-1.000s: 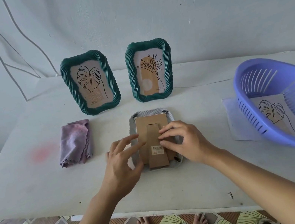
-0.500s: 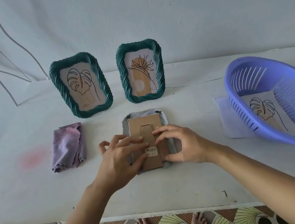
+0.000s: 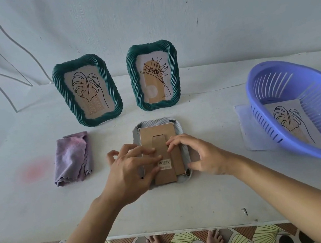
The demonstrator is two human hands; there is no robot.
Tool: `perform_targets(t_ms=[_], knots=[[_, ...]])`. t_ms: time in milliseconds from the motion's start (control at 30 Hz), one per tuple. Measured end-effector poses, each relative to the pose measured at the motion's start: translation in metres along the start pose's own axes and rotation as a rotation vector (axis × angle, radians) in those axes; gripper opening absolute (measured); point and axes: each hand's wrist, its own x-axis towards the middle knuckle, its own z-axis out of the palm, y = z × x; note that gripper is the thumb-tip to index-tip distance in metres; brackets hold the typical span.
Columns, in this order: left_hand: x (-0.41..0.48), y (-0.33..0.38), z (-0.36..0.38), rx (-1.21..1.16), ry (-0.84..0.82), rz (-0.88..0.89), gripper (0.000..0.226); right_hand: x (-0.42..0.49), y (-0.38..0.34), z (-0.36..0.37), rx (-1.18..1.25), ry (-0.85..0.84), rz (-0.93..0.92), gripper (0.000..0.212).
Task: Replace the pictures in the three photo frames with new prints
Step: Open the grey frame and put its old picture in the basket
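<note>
1. The third frame (image 3: 156, 121) lies face down at the near middle of the bench (image 3: 221, 196), with its cardboard backing (image 3: 157, 131) and folded stand (image 3: 165, 176) uppermost. The left green frame (image 3: 86, 91) and right green frame (image 3: 154, 75) stand upright beyond it.
2. Left hand (image 3: 130, 173): flat, fingers nearly straight, pressing on the backing's left half and holding nothing.
3. Right hand (image 3: 201, 157): loosely spread, fingertips on the backing beside the stand, thumb near the lower right clip (image 3: 187, 172), gripping nothing.
4. The step in hand is judged to be working the backing's clips; whether to free or fasten it cannot be told. Press with the left hand to steady the frame and swing each clip fully.
5. A leaf print (image 3: 288, 119) lies in the blue basket (image 3: 267, 129), far right.
</note>
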Motion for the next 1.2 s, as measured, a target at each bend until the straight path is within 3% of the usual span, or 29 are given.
perform_targets(t_ms=[267,400,600,733,900,1200], knots=[[-0.001,-0.001,0.002,-0.012,-0.004,-0.015,0.031,0.002,0.002,-0.005,0.065,0.004,0.035,0.057],[0.001,-0.002,0.001,-0.040,-0.028,-0.031,0.035,0.004,-0.004,-0.001,0.137,0.099,0.092,0.034],[0.014,-0.005,-0.006,-0.176,0.003,-0.132,0.035,0.021,-0.018,0.011,-0.257,0.348,-0.041,0.010],[0.019,-0.017,-0.004,-0.121,0.102,-0.206,0.025,0.036,-0.030,0.022,-0.635,0.420,0.036,0.030],[0.022,-0.021,-0.003,0.000,0.020,-0.269,0.034,0.048,-0.048,0.034,-0.948,0.353,0.156,0.058],[0.016,-0.028,-0.004,0.050,0.003,-0.228,0.027,0.057,-0.068,0.039,-0.830,0.326,0.255,0.045]])
